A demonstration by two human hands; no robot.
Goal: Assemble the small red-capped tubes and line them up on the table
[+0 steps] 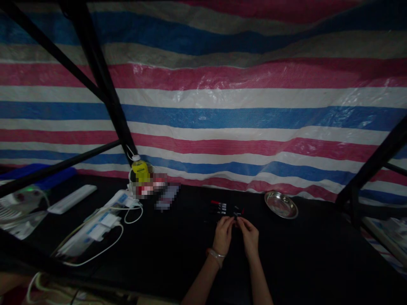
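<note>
My left hand (223, 232) and my right hand (249, 235) meet over the black table, fingertips pinched close together. Between them is a small dark piece (235, 217), mostly hidden by the fingers, and its kind cannot be made out. Just beyond my left hand lies a short row of small slim items, one a red piece with a silvery end (218, 203), the others dark with silvery ends (219, 211). A few tiny pieces, one of them red (243, 211), lie just past my fingertips. A clear bracelet circles my left wrist.
A shiny round metal dish (281, 205) stands to the right. On the left are a power strip (98, 226) with plugs and looping white cables, a white bar (72, 199), and a yellow-labelled bottle (140, 169). Black frame posts (110, 99) rise before the striped sheet (222, 114).
</note>
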